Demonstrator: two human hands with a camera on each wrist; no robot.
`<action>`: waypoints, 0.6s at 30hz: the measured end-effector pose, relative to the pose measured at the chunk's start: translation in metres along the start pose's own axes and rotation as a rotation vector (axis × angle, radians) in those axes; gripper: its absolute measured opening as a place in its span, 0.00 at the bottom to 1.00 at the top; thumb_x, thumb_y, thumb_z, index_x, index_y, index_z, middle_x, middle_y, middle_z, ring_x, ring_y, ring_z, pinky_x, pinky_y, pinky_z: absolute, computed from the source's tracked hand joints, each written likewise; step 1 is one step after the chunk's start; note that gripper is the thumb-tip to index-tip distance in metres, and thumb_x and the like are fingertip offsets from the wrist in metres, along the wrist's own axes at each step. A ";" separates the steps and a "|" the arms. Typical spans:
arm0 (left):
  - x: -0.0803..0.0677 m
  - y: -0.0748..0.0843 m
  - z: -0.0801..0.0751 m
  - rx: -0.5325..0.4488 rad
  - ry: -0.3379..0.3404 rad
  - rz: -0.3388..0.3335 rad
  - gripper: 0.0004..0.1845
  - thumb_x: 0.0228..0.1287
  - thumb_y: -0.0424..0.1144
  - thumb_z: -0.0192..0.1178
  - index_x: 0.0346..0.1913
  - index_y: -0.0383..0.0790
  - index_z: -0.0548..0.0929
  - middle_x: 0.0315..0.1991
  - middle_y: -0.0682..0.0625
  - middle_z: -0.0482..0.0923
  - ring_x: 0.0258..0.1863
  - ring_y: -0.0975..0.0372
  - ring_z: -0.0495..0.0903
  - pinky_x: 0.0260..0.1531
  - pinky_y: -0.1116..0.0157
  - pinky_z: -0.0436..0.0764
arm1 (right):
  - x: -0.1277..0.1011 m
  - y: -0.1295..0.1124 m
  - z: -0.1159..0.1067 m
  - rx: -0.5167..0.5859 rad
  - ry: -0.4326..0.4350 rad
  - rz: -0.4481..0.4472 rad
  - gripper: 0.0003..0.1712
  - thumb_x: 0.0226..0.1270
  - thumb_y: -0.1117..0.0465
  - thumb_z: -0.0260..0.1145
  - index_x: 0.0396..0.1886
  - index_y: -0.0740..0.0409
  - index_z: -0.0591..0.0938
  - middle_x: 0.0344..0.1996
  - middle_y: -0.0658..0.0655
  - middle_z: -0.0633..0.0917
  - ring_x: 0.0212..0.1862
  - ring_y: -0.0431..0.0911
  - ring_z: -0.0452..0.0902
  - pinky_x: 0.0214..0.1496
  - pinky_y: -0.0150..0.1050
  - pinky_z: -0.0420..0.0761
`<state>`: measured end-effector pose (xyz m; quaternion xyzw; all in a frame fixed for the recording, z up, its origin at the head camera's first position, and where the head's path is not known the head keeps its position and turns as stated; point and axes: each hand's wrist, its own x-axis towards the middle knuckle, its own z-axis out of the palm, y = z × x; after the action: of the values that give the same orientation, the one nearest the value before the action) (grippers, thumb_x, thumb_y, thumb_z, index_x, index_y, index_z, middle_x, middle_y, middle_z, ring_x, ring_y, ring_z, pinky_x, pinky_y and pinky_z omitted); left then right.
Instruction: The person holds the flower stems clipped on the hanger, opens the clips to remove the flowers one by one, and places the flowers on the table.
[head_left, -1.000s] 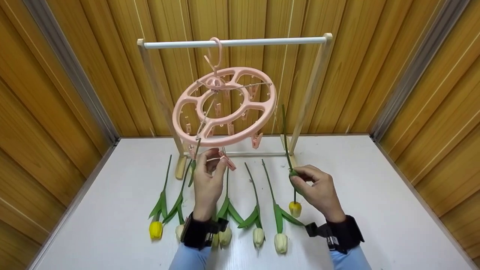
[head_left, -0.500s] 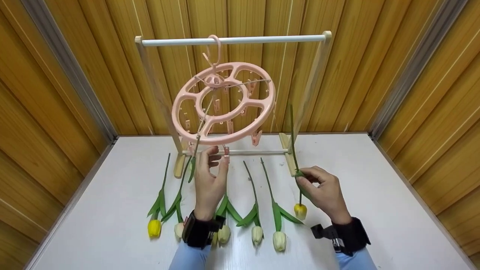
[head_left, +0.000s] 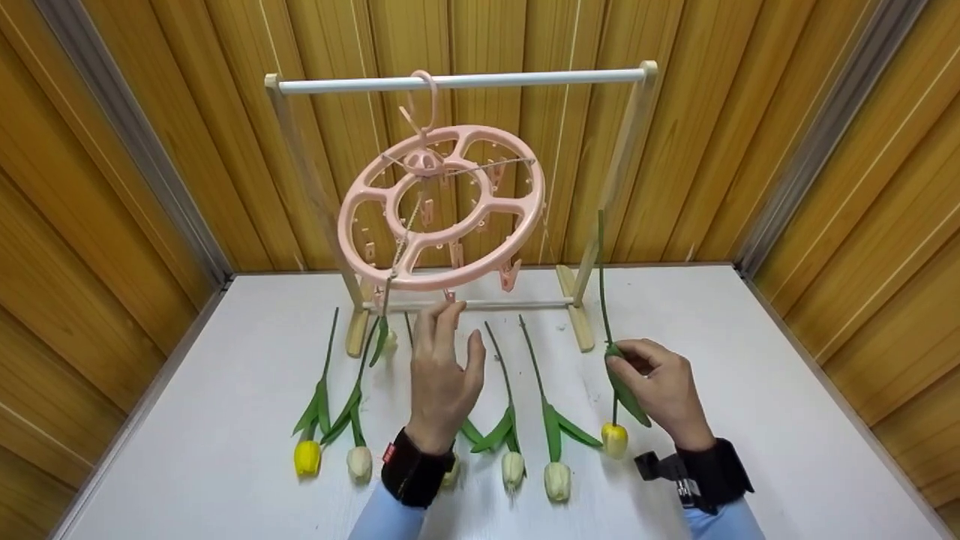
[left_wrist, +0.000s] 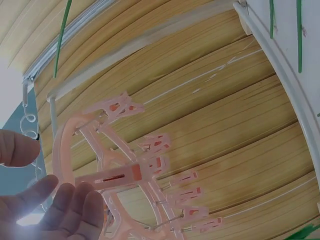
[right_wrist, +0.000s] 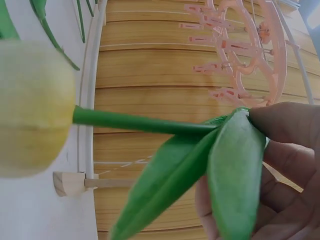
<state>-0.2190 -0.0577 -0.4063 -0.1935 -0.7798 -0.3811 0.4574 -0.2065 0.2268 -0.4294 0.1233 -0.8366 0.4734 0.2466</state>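
A pink round clip hanger hangs by its hook from the white rail of a wooden rack. My left hand is raised just under its front rim with fingers straight and holds nothing. In the left wrist view the fingers lie close below one pink clip. My right hand pinches a tulip by its stem and leaf, right of the rack. Its yellow bloom hangs down and its stem points up. The right wrist view shows the bloom and the pinched leaf.
Several tulips lie in a row on the white table, blooms toward me: a yellow one and white ones. A green stem seems to hang from the ring's front left clip. Wooden walls close in three sides.
My left hand has let go of the pink clip and opened, dropping slightly. My right hand has carried the tulip to the right and a little lower.
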 end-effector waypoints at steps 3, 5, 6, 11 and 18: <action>-0.003 0.004 0.004 0.018 -0.026 0.046 0.20 0.64 0.27 0.65 0.58 0.30 0.79 0.53 0.39 0.75 0.52 0.51 0.77 0.49 0.55 0.81 | -0.001 0.002 -0.002 -0.001 -0.007 0.030 0.09 0.65 0.72 0.73 0.44 0.64 0.90 0.33 0.55 0.89 0.32 0.34 0.80 0.37 0.25 0.77; -0.005 0.006 0.006 0.021 -0.048 0.058 0.20 0.64 0.27 0.66 0.59 0.30 0.79 0.53 0.40 0.75 0.51 0.52 0.77 0.48 0.56 0.81 | -0.001 0.003 -0.003 -0.006 -0.016 0.040 0.09 0.66 0.71 0.72 0.45 0.63 0.90 0.33 0.55 0.89 0.32 0.34 0.80 0.37 0.26 0.77; -0.006 0.006 0.007 0.020 -0.061 0.060 0.20 0.64 0.28 0.66 0.59 0.30 0.79 0.54 0.40 0.75 0.51 0.52 0.77 0.48 0.56 0.81 | -0.002 0.003 -0.003 -0.013 -0.021 0.043 0.09 0.66 0.70 0.72 0.45 0.63 0.90 0.33 0.55 0.89 0.32 0.34 0.80 0.37 0.26 0.77; -0.009 0.009 0.011 0.021 -0.139 0.074 0.20 0.64 0.29 0.67 0.59 0.31 0.79 0.53 0.41 0.75 0.53 0.53 0.78 0.63 0.52 0.77 | -0.003 0.008 -0.004 -0.061 -0.042 0.071 0.08 0.67 0.69 0.72 0.45 0.62 0.90 0.32 0.54 0.89 0.32 0.35 0.79 0.38 0.28 0.77; -0.011 0.005 0.015 0.068 -0.246 0.141 0.18 0.64 0.30 0.68 0.57 0.33 0.81 0.50 0.43 0.76 0.47 0.55 0.78 0.55 0.56 0.80 | -0.003 0.014 -0.002 -0.093 -0.086 0.136 0.08 0.67 0.68 0.72 0.45 0.63 0.90 0.32 0.54 0.89 0.31 0.37 0.80 0.37 0.30 0.77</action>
<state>-0.2186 -0.0427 -0.4177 -0.2775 -0.8270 -0.2948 0.3902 -0.2092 0.2360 -0.4404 0.0750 -0.8739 0.4440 0.1831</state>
